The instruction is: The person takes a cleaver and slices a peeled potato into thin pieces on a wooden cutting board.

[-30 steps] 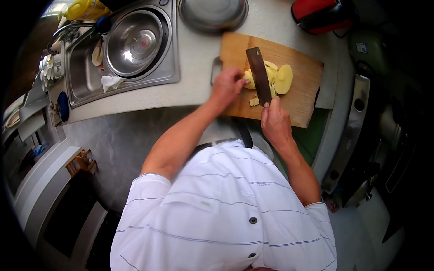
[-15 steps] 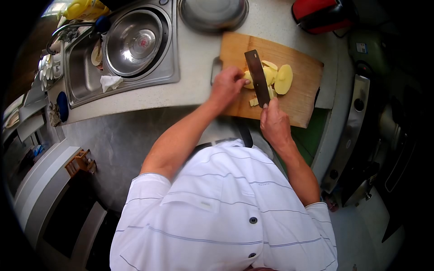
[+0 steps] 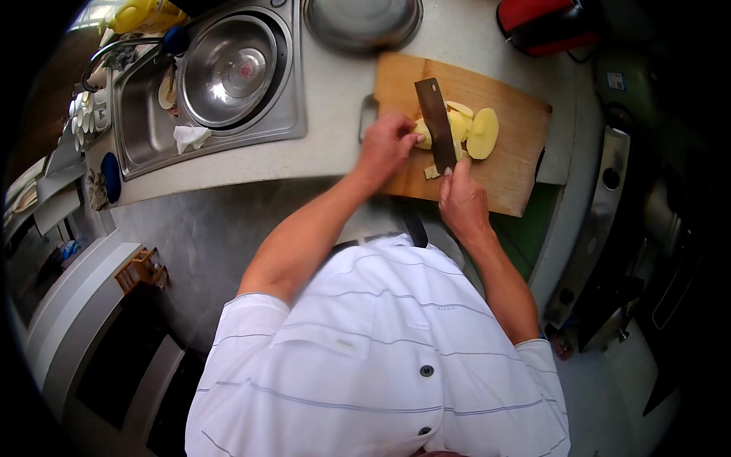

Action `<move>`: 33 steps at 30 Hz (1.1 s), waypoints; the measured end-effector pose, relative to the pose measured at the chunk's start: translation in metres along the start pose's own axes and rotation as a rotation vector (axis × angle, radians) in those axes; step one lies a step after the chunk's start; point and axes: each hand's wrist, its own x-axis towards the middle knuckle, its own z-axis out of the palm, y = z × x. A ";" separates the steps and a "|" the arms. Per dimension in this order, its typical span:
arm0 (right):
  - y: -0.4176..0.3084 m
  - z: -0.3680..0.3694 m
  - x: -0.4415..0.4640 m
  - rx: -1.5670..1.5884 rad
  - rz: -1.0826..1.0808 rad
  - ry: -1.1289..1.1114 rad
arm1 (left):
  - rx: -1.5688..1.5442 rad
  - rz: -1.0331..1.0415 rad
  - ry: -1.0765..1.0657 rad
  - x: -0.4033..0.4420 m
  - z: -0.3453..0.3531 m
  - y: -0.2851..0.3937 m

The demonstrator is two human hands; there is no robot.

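A wooden cutting board (image 3: 514, 114) lies at a slant on the counter. My right hand (image 3: 463, 196) is closed on the lower end of a broad dark knife (image 3: 435, 122), whose blade stands over the pale yellow potato. My left hand (image 3: 387, 146) is closed, its fingertips on the potato piece (image 3: 423, 134) left of the blade. Several slices, among them a large oval slice (image 3: 483, 134), lie right of the blade. Small cut pieces (image 3: 432, 172) rest near the blade's lower end.
A metal sink (image 3: 141, 126) with a steel basin (image 3: 228, 72) and a white cloth (image 3: 190, 137) is at the left. A round metal pan (image 3: 363, 23) stands behind the board, a red kettle (image 3: 529, 23) at the back right. Beyond the counter's right edge is a stove (image 3: 601, 221).
The knife has shifted slightly over the potato. The board and the counter things sit a little farther right in view. Both hands keep their hold.
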 end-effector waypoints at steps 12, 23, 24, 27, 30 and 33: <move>-0.014 -0.022 -0.011 -0.051 -0.019 -0.004 | -0.014 -0.043 -0.003 -0.001 0.000 0.002; 0.004 0.017 0.006 -0.024 -0.008 -0.041 | -0.017 -0.022 -0.003 0.000 -0.002 0.003; 0.006 0.021 0.007 -0.003 -0.023 -0.020 | -0.015 -0.021 -0.002 0.000 -0.002 0.002; 0.009 0.022 0.006 -0.013 -0.017 -0.010 | -0.003 -0.014 -0.011 0.000 0.001 0.000; 0.004 0.017 0.005 0.009 0.006 -0.016 | -0.009 -0.034 -0.010 0.000 -0.002 0.000; -0.002 0.003 0.000 -0.012 0.004 -0.010 | 0.016 -0.019 -0.021 -0.002 -0.001 0.000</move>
